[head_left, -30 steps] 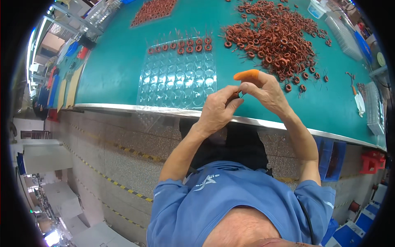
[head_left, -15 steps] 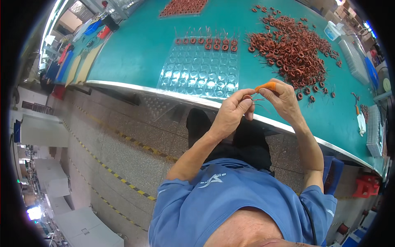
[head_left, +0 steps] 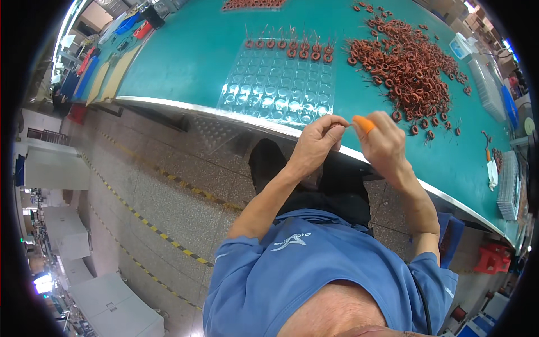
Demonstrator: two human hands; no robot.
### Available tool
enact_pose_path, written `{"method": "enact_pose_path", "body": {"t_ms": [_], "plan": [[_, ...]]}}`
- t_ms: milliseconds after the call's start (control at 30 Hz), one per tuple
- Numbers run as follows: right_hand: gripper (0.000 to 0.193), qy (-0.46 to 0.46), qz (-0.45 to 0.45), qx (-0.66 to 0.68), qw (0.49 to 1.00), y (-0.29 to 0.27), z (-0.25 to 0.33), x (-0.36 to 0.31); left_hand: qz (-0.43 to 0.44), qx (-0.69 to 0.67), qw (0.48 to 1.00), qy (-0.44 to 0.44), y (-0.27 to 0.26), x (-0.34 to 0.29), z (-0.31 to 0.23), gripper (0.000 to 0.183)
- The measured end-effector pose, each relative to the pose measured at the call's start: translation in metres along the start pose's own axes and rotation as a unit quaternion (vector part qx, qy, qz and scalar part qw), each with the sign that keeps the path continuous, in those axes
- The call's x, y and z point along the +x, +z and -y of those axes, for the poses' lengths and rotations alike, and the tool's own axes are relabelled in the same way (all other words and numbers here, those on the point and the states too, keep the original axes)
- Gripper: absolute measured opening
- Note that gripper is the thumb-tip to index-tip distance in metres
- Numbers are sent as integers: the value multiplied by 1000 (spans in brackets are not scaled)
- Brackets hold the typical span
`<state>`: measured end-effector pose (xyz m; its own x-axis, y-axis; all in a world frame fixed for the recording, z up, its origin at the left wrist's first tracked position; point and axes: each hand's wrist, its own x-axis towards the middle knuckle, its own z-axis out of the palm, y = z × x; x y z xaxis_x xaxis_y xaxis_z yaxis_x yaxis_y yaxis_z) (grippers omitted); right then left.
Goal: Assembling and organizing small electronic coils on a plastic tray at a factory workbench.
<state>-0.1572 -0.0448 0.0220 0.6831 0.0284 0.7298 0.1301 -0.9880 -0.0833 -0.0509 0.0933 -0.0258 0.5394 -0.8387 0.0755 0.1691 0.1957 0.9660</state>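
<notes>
Coil (head_left: 337, 126), barely showing, pinched in L hand (head_left: 314, 145) nr table edge (head_left: 352, 153), w/ R hand (head_left: 384, 145) curled close by (can't tell if gripping a wire), so could slip & drop to floor (head_left: 163, 205) or get bent if tugged too hard.

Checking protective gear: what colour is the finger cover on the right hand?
The finger cover is orange, clearest in the head view.

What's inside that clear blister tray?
In the clear blister tray, reddish toroidal coils fill the far row and part of the next; green tabletop shows through nearer pockets. The coils' undersides are hidden.
</notes>
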Motion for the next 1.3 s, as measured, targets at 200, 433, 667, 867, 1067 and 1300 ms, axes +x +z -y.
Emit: {"method": "enact_pose_path", "body": {"t_ms": [200, 433, 667, 867, 1067, 1300], "plan": [[10, 201, 27, 189, 961, 6, 7, 13, -61, -65, 994, 55, -5, 2, -1, 14], [10, 196, 11, 216, 956, 25, 6, 14, -127, -118, 984, 27, -10, 6, -10, 12], [18, 327, 48, 352, 876, 31, -10, 9, -94, -54, 992, 65, -13, 1, -12, 15], [24, 395, 82, 488, 774, 27, -20, 7, 5, 12, 997, 69, -16, -3, -17, 24], [24, 445, 80, 590, 669, 26, -26, 4, 44, -11, 994, 98, -10, -2, -20, 21], [31, 392, 67, 519, 756, 22, -21, 0, -9, 58, 993, 100, -12, -5, -16, 25]]}}
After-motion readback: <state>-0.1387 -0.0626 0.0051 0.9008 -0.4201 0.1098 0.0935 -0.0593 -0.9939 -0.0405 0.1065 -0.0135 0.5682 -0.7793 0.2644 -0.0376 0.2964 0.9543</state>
